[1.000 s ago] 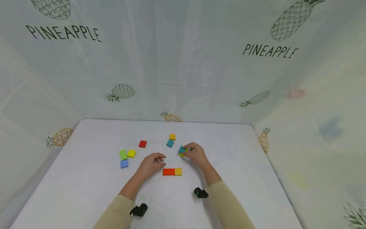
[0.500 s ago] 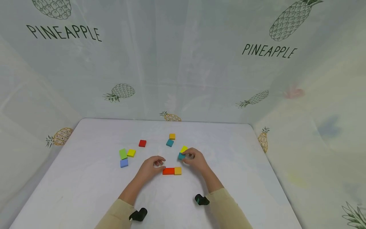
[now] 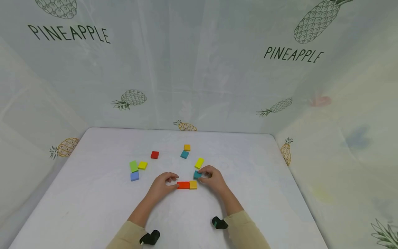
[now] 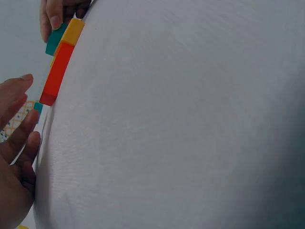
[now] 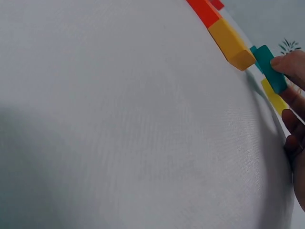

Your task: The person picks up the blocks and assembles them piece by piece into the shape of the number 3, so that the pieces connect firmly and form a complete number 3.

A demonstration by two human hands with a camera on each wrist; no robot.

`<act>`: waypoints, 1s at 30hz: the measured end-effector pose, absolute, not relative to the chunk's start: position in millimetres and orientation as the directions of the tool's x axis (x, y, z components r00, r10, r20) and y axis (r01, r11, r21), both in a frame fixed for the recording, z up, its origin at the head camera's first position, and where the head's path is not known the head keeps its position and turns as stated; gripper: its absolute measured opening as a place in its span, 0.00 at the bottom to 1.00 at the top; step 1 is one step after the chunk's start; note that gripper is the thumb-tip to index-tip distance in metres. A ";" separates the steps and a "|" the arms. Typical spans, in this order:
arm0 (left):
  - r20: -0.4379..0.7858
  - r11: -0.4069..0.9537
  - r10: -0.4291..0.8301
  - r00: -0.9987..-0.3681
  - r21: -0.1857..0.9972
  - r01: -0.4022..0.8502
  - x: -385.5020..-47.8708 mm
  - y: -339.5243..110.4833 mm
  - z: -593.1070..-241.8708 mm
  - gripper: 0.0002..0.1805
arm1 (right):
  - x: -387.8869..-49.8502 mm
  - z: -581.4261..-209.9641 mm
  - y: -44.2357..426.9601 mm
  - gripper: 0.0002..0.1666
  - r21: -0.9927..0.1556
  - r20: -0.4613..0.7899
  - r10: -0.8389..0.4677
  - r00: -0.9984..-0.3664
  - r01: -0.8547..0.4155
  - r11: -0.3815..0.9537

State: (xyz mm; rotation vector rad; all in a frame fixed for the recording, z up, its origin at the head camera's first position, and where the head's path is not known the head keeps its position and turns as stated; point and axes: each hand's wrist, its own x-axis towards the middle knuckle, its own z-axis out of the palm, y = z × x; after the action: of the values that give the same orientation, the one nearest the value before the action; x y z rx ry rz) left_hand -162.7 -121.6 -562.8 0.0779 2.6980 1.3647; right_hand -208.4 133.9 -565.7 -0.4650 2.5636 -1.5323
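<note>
My right hand (image 3: 214,178) pinches a teal block (image 3: 197,174) between thumb and fingers, just behind the yellow-orange block (image 3: 193,185). That block stands end to end with a longer red-orange block (image 3: 183,185), forming a short row. In the right wrist view the teal block (image 5: 271,69) is tilted beside the row's end. My left hand (image 3: 161,186) holds nothing; its fingers are loosely bent, with the thumb at the left end of the red-orange block. The left wrist view shows a small gap between those fingers (image 4: 24,126) and the block.
A yellow block (image 3: 199,163) lies behind the teal one. Farther back are another teal block (image 3: 185,154), an orange block (image 3: 187,147) and a red block (image 3: 154,155). Left stand green (image 3: 133,166), yellow (image 3: 142,165) and blue (image 3: 134,176) blocks on the white table (image 3: 77,193).
My right hand has brought the teal block nearer, from over the yellow block to close behind the row. My left hand has come slightly nearer, its thumb reaching the red-orange block's end.
</note>
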 end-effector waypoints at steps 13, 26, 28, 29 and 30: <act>-0.073 0.611 0.102 -0.992 0.792 0.005 -161.9 -121.8 -567.0 0.18 | -208.8 -575.9 135.8 0.10 -0.869 0.067 -0.337 -0.939 -0.221 0.443; -0.071 0.628 0.107 -0.992 0.778 0.012 -162.0 -122.0 -569.7 0.14 | -207.1 -574.4 136.5 0.11 -0.850 0.067 -0.358 -0.931 -0.241 0.469; -0.071 0.630 0.106 -0.992 0.776 0.012 -162.1 -122.0 -570.2 0.13 | -208.9 -578.9 138.2 0.11 -0.844 0.071 -0.364 -0.929 -0.250 0.474; -0.071 0.629 0.107 -0.992 0.777 0.013 -162.2 -121.9 -570.3 0.13 | -208.7 -578.7 138.8 0.11 -0.843 0.076 -0.369 -0.927 -0.257 0.473; -0.070 0.630 0.107 -0.992 0.777 0.013 -162.2 -121.9 -570.6 0.13 | -208.7 -578.9 139.3 0.12 -0.843 0.082 -0.376 -0.923 -0.266 0.468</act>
State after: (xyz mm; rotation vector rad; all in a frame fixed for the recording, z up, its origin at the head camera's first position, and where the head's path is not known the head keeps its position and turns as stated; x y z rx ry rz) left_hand -162.2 -121.9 -570.6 0.1003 2.7361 1.3026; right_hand -208.7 139.3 -578.9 -0.5687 2.5923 -1.4560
